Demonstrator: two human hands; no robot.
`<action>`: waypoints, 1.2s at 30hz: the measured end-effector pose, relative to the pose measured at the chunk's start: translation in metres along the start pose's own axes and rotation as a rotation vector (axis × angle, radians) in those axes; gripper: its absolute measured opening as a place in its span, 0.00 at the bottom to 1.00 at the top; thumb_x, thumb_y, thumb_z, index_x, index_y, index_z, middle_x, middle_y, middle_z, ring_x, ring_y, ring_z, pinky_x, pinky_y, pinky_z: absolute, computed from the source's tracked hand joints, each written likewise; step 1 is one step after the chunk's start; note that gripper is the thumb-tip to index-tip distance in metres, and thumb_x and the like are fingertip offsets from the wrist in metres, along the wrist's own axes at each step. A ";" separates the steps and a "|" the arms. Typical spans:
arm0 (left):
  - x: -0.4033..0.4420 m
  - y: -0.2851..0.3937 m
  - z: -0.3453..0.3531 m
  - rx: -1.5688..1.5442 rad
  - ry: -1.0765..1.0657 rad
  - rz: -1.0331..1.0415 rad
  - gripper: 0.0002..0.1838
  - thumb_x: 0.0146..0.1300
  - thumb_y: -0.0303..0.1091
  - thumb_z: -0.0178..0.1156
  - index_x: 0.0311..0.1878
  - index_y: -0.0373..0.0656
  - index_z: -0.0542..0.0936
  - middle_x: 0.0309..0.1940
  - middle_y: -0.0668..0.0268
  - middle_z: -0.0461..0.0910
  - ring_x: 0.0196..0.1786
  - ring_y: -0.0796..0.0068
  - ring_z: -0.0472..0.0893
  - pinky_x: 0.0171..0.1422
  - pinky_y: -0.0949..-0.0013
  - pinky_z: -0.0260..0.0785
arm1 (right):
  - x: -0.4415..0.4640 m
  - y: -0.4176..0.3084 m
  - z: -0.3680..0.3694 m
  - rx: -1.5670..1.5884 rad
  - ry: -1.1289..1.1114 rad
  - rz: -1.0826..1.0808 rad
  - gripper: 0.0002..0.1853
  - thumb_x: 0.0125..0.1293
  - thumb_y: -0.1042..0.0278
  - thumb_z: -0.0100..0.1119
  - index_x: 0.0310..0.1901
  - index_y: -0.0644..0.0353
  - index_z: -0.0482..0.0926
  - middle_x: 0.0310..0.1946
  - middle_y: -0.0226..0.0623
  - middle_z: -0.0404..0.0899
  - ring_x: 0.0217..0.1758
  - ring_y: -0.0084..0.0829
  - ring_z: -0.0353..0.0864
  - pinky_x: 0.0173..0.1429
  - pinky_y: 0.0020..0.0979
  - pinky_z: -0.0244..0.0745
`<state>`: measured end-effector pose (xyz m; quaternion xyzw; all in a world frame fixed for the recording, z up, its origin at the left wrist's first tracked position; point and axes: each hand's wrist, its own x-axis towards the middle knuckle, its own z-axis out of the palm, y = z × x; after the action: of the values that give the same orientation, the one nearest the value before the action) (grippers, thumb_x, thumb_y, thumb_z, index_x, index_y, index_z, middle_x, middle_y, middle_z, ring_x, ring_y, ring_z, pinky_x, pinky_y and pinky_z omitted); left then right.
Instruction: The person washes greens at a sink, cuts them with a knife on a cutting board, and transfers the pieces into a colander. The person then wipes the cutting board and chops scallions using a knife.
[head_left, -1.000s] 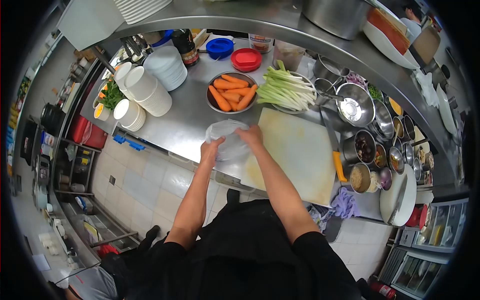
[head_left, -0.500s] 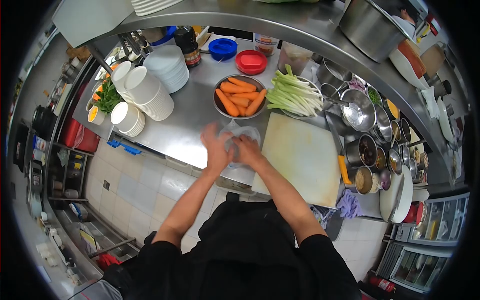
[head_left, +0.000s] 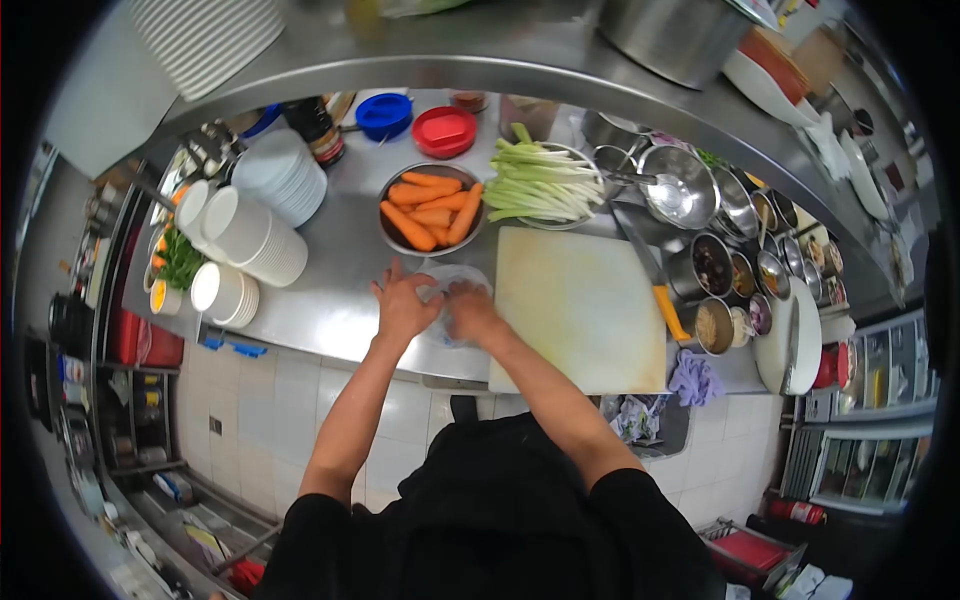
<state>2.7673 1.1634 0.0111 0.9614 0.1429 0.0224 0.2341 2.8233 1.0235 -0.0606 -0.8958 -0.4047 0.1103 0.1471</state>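
A thin, see-through plastic bag point(head_left: 462, 273) lies crumpled on the steel counter, left of the white cutting board. At its left edge my left hand point(head_left: 403, 310) pinches the plastic between thumb and index finger, the other fingers raised. My right hand point(head_left: 472, 315) is over the bag with curled, slightly blurred fingers that grip it. Just beyond both hands sits a metal bowl point(head_left: 392, 238) of whole carrots point(head_left: 432, 215). Right of that, cut green onion stalks point(head_left: 545, 182) fill another round container.
A knife with an orange handle point(head_left: 668, 312) rests along the right edge of the cutting board point(head_left: 580, 320). Stacked white paper tubs point(head_left: 265, 240) stand to the left. Several metal pots and bowls point(head_left: 690, 195) crowd the right side. A steel shelf point(head_left: 480, 70) overhangs the back.
My left hand has gone from blurred, spread fingers to a pinch at the bag's edge. My right hand stays on the bag. The view has shifted, so the counter appears farther left.
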 end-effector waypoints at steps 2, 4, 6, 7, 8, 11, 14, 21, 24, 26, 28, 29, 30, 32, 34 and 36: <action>0.003 0.029 -0.007 -0.165 0.234 0.203 0.16 0.48 0.33 0.68 0.43 0.46 0.84 0.55 0.43 0.74 0.59 0.44 0.72 0.66 0.44 0.58 | 0.006 -0.002 0.021 -0.083 0.078 0.013 0.31 0.45 0.69 0.67 0.55 0.65 0.75 0.58 0.46 0.71 0.63 0.47 0.68 0.67 0.45 0.62; 0.022 0.063 -0.016 -0.464 0.280 0.356 0.14 0.49 0.27 0.66 0.42 0.41 0.83 0.47 0.47 0.80 0.52 0.48 0.77 0.61 0.54 0.67 | -0.006 -0.010 0.001 0.080 0.102 0.002 0.26 0.49 0.73 0.62 0.53 0.68 0.75 0.58 0.49 0.72 0.64 0.48 0.67 0.69 0.44 0.60; 0.053 0.098 -0.010 -0.306 0.402 0.520 0.12 0.50 0.22 0.63 0.40 0.35 0.82 0.37 0.52 0.81 0.42 0.50 0.79 0.50 0.58 0.71 | -0.012 -0.010 -0.006 0.200 0.230 -0.046 0.24 0.51 0.76 0.58 0.53 0.70 0.74 0.57 0.51 0.72 0.65 0.49 0.66 0.70 0.44 0.59; 0.076 0.108 0.005 -0.278 0.400 0.579 0.12 0.50 0.23 0.63 0.40 0.36 0.82 0.35 0.51 0.81 0.40 0.49 0.78 0.49 0.56 0.70 | -0.011 -0.004 0.003 0.237 0.343 -0.086 0.23 0.51 0.77 0.56 0.53 0.70 0.74 0.57 0.52 0.72 0.66 0.49 0.65 0.71 0.43 0.58; 0.103 0.117 0.024 -0.245 0.376 0.649 0.13 0.50 0.23 0.63 0.42 0.36 0.82 0.37 0.53 0.81 0.41 0.51 0.78 0.49 0.56 0.69 | -0.013 0.001 0.010 0.272 0.456 -0.124 0.23 0.52 0.78 0.55 0.53 0.70 0.74 0.57 0.52 0.71 0.66 0.50 0.64 0.71 0.43 0.57; 0.165 0.153 0.067 -0.062 0.357 0.803 0.19 0.49 0.25 0.63 0.48 0.39 0.79 0.42 0.56 0.79 0.46 0.55 0.77 0.52 0.55 0.67 | -0.018 -0.009 0.007 0.218 0.562 -0.140 0.21 0.53 0.78 0.52 0.51 0.69 0.76 0.56 0.51 0.72 0.66 0.52 0.64 0.71 0.47 0.57; 0.202 0.179 0.097 0.301 0.283 0.723 0.29 0.48 0.30 0.68 0.57 0.43 0.74 0.49 0.58 0.77 0.54 0.58 0.75 0.59 0.54 0.63 | -0.039 -0.007 -0.003 0.119 0.609 -0.169 0.19 0.54 0.76 0.52 0.49 0.69 0.78 0.54 0.50 0.73 0.64 0.51 0.66 0.70 0.48 0.57; 0.223 0.171 0.104 0.357 0.113 0.756 0.22 0.47 0.27 0.64 0.49 0.48 0.77 0.46 0.59 0.75 0.53 0.59 0.74 0.58 0.54 0.63 | -0.075 0.030 -0.042 0.144 0.777 -0.053 0.11 0.56 0.75 0.56 0.40 0.68 0.79 0.42 0.43 0.76 0.51 0.42 0.71 0.60 0.42 0.65; 0.219 0.172 0.098 0.321 0.152 0.839 0.18 0.45 0.24 0.62 0.44 0.46 0.78 0.44 0.59 0.75 0.52 0.56 0.74 0.57 0.55 0.63 | -0.083 0.041 -0.057 0.249 0.770 -0.031 0.10 0.56 0.74 0.57 0.40 0.67 0.79 0.42 0.44 0.77 0.50 0.42 0.72 0.60 0.42 0.65; 0.217 0.172 0.096 0.301 0.171 0.879 0.20 0.44 0.23 0.62 0.45 0.47 0.77 0.44 0.58 0.76 0.54 0.56 0.74 0.58 0.55 0.62 | -0.088 0.045 -0.062 0.294 0.824 -0.043 0.11 0.54 0.75 0.59 0.40 0.66 0.79 0.41 0.44 0.77 0.50 0.43 0.73 0.59 0.42 0.65; 0.220 0.177 0.087 0.360 0.110 0.851 0.19 0.44 0.23 0.62 0.44 0.46 0.77 0.42 0.57 0.78 0.52 0.57 0.76 0.58 0.55 0.63 | -0.094 0.058 -0.066 0.310 0.875 -0.024 0.11 0.53 0.75 0.60 0.39 0.66 0.80 0.40 0.45 0.78 0.49 0.44 0.74 0.58 0.43 0.66; 0.222 0.179 0.082 0.391 0.078 0.839 0.19 0.45 0.23 0.62 0.44 0.46 0.77 0.40 0.56 0.79 0.50 0.57 0.77 0.58 0.55 0.63 | -0.104 0.073 -0.068 0.305 0.900 0.003 0.11 0.52 0.76 0.61 0.39 0.66 0.80 0.40 0.46 0.79 0.49 0.45 0.74 0.58 0.44 0.66; 0.224 0.180 0.077 0.407 0.099 0.852 0.19 0.45 0.24 0.62 0.45 0.46 0.77 0.40 0.56 0.80 0.50 0.57 0.78 0.58 0.55 0.63 | -0.118 0.090 -0.069 0.303 0.921 0.033 0.11 0.51 0.76 0.62 0.38 0.66 0.80 0.40 0.46 0.79 0.48 0.46 0.75 0.57 0.44 0.67; 0.229 0.180 0.068 0.438 0.132 0.873 0.20 0.46 0.24 0.61 0.45 0.46 0.76 0.39 0.54 0.81 0.48 0.59 0.80 0.59 0.56 0.63 | -0.153 0.138 -0.077 0.266 0.878 0.190 0.12 0.48 0.77 0.63 0.37 0.66 0.79 0.39 0.47 0.79 0.46 0.48 0.76 0.55 0.46 0.68; 0.222 0.192 0.052 0.266 -0.052 0.865 0.19 0.47 0.25 0.60 0.46 0.42 0.77 0.39 0.52 0.81 0.48 0.56 0.80 0.56 0.57 0.67 | -0.189 0.189 -0.084 0.050 0.912 0.291 0.06 0.51 0.77 0.58 0.32 0.67 0.78 0.32 0.45 0.77 0.44 0.47 0.74 0.50 0.45 0.67; 0.192 0.206 0.050 0.187 -0.217 0.836 0.19 0.46 0.23 0.60 0.46 0.41 0.77 0.41 0.51 0.80 0.49 0.55 0.79 0.53 0.56 0.70 | -0.218 0.217 -0.084 -0.197 0.807 0.489 0.09 0.53 0.74 0.57 0.37 0.64 0.77 0.37 0.43 0.75 0.44 0.45 0.74 0.47 0.45 0.66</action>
<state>3.0109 1.0211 0.0562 0.9504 -0.2823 0.0013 0.1303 2.8592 0.7068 -0.0414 -0.9456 -0.1013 -0.2539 0.1766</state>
